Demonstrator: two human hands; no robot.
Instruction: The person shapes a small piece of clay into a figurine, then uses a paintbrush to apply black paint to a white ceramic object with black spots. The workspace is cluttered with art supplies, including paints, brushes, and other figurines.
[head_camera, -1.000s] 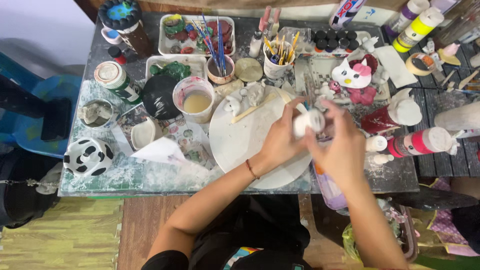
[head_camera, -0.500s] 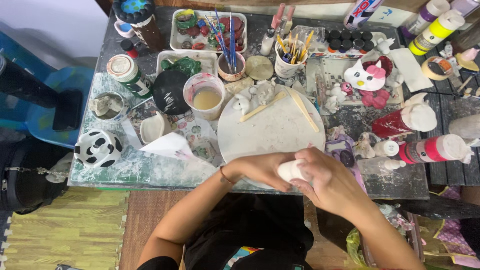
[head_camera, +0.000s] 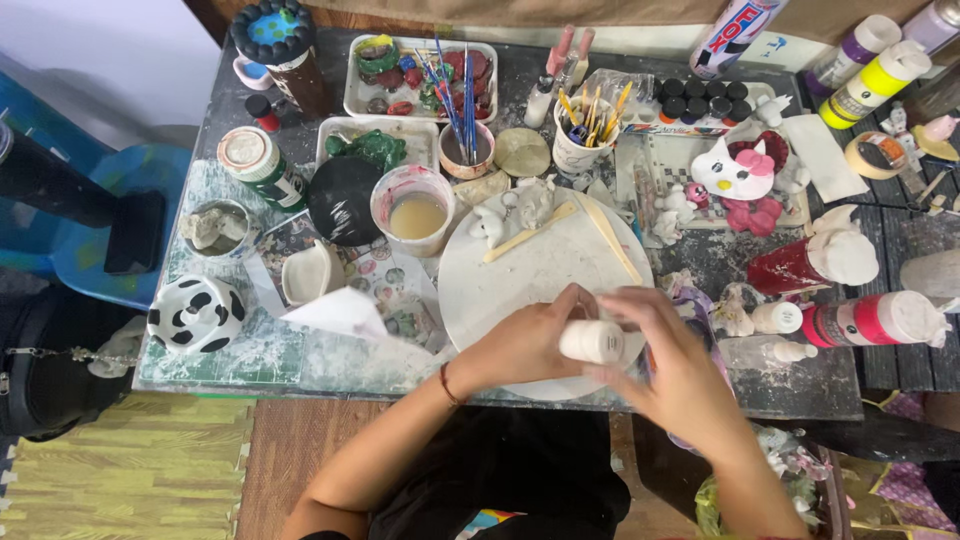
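A white clay piece (head_camera: 592, 341) is clamped between the left hand (head_camera: 525, 340) and right hand (head_camera: 672, 365), above the round white board (head_camera: 520, 275).

One camera is sitting on the person's head and looking almost straight down. It is taking in nearly the whole bench (head_camera: 300, 360) from well above, with the far edge lying along the top of the picture and the near edge running across the lower middle. The person's own forearms are entering from the bottom, and the hands, left hand (head_camera: 525, 340) and right hand (head_camera: 680, 370), are meeting just right of centre. A blue chair (head_camera: 110, 250) and a strip of yellow-green floor mat (head_camera: 120, 470) are showing at the left. No second view is overlapping it.
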